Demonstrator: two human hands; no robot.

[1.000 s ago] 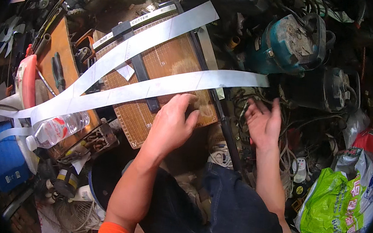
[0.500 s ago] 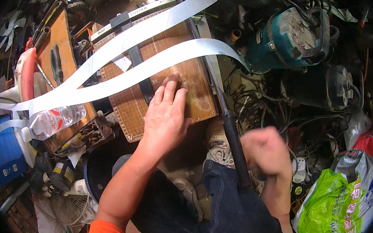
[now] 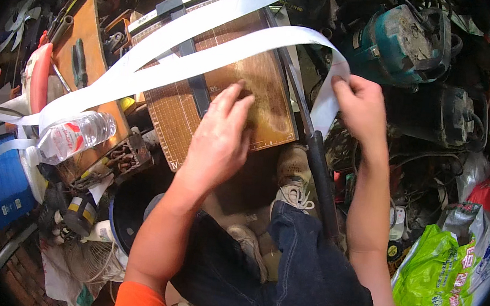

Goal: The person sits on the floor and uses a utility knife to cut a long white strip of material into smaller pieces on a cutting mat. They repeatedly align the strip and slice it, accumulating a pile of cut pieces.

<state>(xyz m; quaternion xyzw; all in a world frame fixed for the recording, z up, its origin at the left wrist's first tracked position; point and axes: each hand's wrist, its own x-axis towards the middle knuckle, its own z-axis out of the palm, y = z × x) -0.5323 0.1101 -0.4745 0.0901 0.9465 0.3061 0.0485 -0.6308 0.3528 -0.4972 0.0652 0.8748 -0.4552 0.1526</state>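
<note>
My right hand [image 3: 360, 108] pinches the end portion of a long white strip [image 3: 238, 51] between thumb and fingers. The strip arches over the brown gridded board of a paper cutter [image 3: 167, 124] and bends down beyond its right edge. Fingers stretched out, my left hand [image 3: 222, 132] is over the lower middle of the board, slightly blurred; whether it touches the surface I cannot tell. Along the board's right side, the cutter's blade arm slopes down to its black handle [image 3: 322, 182], beside my knee. A second white strip [image 3: 223, 16] crosses the upper part of the board.
A teal machine [image 3: 397, 43] stands at the upper right, above a dark one. Left of the cutter are a clear plastic bottle [image 3: 76, 138], pliers [image 3: 79, 64] and a blue box [image 3: 6, 184]. A green-and-white bag [image 3: 442, 269] sits at the lower right.
My right hand has moved up from beside the cutter handle and taken hold of the strip, whose end now hangs bent downward. My left fingers have shifted slightly on or above the board.
</note>
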